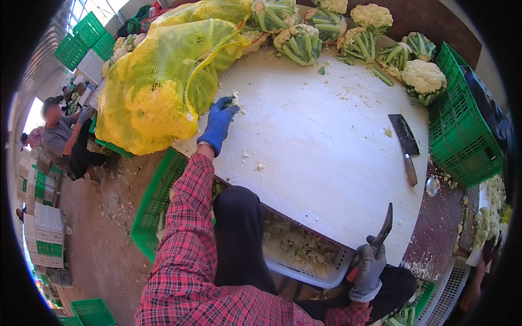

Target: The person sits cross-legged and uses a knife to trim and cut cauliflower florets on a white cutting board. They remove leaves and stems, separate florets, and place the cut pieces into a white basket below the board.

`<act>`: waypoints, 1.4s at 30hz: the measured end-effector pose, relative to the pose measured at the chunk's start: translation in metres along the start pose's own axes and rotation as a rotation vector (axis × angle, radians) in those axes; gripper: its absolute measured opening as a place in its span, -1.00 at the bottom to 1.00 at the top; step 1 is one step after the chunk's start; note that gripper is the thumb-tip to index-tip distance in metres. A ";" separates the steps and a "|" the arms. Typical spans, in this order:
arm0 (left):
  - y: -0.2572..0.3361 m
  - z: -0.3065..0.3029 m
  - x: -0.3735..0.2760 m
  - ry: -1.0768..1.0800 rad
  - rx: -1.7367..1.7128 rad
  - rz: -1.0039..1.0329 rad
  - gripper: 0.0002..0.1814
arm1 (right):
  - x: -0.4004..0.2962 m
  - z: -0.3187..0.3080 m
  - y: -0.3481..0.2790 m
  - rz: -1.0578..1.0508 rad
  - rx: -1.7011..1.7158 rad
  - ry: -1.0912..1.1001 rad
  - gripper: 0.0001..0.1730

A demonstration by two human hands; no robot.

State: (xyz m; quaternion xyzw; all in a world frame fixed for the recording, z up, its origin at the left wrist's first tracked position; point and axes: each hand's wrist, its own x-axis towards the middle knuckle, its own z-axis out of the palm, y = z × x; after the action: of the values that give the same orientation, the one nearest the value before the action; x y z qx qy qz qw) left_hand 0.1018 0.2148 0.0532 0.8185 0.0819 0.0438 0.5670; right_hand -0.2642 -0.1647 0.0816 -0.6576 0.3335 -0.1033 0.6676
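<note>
My left hand (220, 122), in a blue knit glove, reaches over the white table board (318, 146) with a small cauliflower piece (235, 98) at its fingertips. Just left of it lies a yellow mesh bag (155, 89) full of cauliflowers. In a grey glove, my right hand (368, 269) grips a red-handled curved knife (384, 228) at the board's near right edge, blade pointing up and away. A cleaver (408, 146) with a wooden handle rests on the board's right side. Several cauliflower heads (424, 76) with trimmed leaves line the far edge.
Green plastic crates stand right of the board (461, 122) and beside my left leg (142, 220). Under the table, a white crate (306, 277) holds cauliflower scraps. A person (59, 134) sits at the left. At the right edge, another person's arm (475, 281) shows.
</note>
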 end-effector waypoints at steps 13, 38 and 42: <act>0.086 0.101 -0.276 -0.772 -1.169 -0.295 -0.56 | -0.047 0.006 0.007 -0.284 -0.077 -0.072 -0.75; 0.122 0.184 -0.340 -0.570 0.015 0.239 -0.67 | -0.041 -0.056 0.010 -0.826 -0.955 0.087 -0.64; 0.130 0.188 -0.339 -0.566 0.030 0.233 -0.67 | -0.039 -0.062 0.007 -0.828 -0.992 0.146 -0.64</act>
State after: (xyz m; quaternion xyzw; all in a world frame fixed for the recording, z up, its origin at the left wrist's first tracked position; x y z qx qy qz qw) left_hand -0.1890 -0.0655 0.1154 0.8103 -0.1731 -0.1224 0.5464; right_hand -0.3321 -0.1911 0.0926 -0.9532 0.1048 -0.2303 0.1655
